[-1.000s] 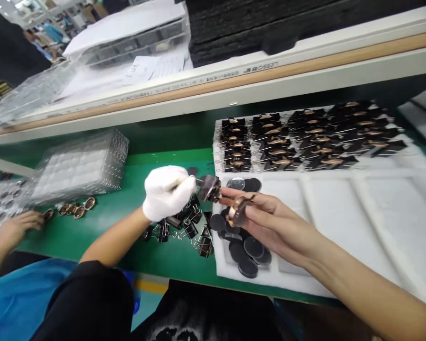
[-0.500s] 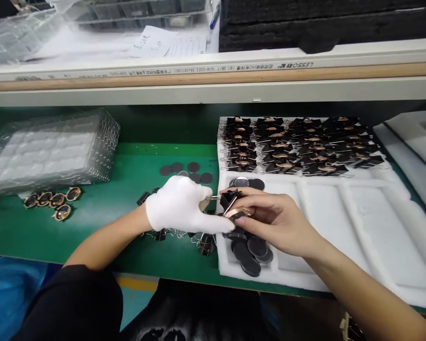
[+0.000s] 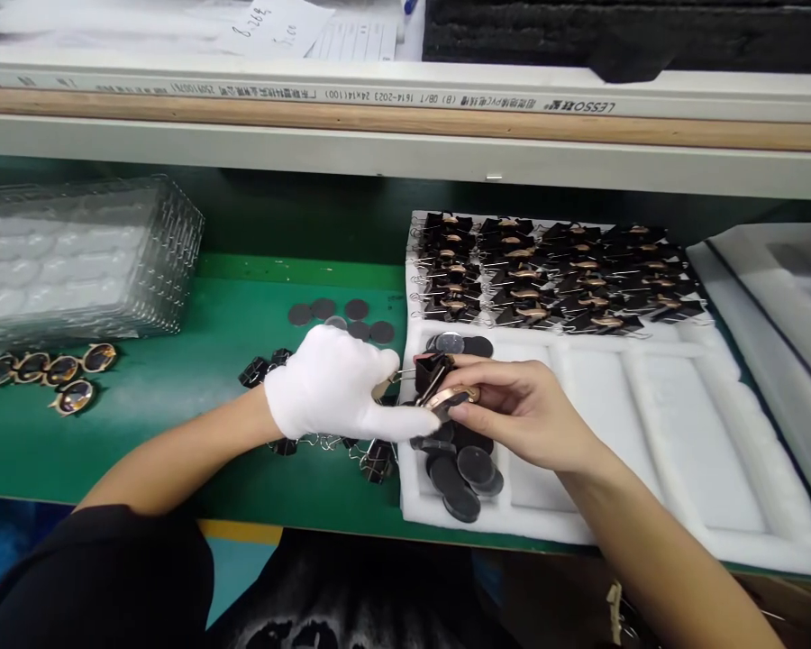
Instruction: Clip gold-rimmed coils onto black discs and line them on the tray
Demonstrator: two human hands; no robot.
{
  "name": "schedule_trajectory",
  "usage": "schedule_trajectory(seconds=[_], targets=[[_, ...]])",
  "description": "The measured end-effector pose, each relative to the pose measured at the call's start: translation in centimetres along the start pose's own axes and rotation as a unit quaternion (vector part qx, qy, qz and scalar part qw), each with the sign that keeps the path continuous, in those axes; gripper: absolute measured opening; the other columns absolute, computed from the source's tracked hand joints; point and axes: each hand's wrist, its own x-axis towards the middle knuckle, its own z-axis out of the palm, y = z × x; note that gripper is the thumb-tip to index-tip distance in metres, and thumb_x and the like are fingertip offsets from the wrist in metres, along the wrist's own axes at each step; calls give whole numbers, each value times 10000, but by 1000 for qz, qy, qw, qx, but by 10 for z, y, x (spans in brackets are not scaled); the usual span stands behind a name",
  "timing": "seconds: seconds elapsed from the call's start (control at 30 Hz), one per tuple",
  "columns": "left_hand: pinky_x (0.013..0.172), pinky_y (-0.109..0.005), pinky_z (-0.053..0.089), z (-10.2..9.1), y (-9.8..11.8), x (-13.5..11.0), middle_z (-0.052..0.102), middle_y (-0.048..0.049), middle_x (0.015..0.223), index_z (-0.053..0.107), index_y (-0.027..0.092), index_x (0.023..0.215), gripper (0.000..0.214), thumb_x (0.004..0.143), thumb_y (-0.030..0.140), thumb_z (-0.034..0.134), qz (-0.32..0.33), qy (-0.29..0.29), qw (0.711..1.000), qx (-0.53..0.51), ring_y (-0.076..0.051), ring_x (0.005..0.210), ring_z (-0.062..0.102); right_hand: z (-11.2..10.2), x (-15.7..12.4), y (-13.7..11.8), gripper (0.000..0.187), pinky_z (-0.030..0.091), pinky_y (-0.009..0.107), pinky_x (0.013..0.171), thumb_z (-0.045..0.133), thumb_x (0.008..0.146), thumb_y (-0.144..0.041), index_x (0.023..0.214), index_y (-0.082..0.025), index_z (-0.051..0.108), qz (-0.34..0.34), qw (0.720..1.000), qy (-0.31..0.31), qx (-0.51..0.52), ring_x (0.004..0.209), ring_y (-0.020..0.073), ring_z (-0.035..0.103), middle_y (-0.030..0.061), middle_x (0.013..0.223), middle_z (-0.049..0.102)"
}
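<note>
far left of the foam tray: stack of clear plastic trays on the green mat, with a short row of gold-rimmed rings in front of it. closer to the foam tray, still on the mat: a few flat dark discs and loose black clips, more of them partly hidden under the gloved hand.

left hand, white glove, sits just off the foam tray's left edge, fingers closed on the wire handles of a black binder clip. the clip is over the tray's front-left pocket. right hand, bare, is over the same pocket, fingertips pinched on a round piece with a gold rim. clip and round piece touch; cannot tell if the clip's mouth is clamped on it yet.

in that pocket below the hands: pile of dark discs. back strip of the foam tray: rows of clipped pieces, packed tight. rest of the tray's pockets run right. a second foam tray lies just past the right edge.
</note>
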Motion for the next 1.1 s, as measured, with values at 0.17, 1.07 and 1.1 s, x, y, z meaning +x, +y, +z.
schedule_trajectory(seconds=[0.17, 1.07, 1.1], targets=[[472, -287, 137, -1, 5, -1, 278, 47, 401, 313, 200, 479, 679, 735, 745, 626, -40, -47, 995, -73, -76, 403, 238, -4, -2, -1, 127, 642, 317, 714, 828, 853, -319, 951, -239, 835, -5, 999, -17, -49, 733, 180, 709, 70, 900, 763], [468, -211, 288, 18, 23, -9, 381, 59, 557, 358, 194, 610, 488, 942, 486, 563, -139, -130, 917, -350, -65, 518, 357, -40, 7, -6, 242, 596, 292, 661, 890, 780, -412, 908, -224, 806, 26, 993, 109, -23, 740, 172, 685, 45, 874, 763], [469, -211, 288, 18, 24, -9, 371, 63, 547, 350, 194, 612, 492, 942, 488, 566, -133, -130, 922, -340, -63, 510, 353, -41, 6, -7, 233, 599, 296, 661, 884, 789, -411, 903, -222, 810, 24, 995, 83, -43, 727, 172, 686, 49, 876, 766]])
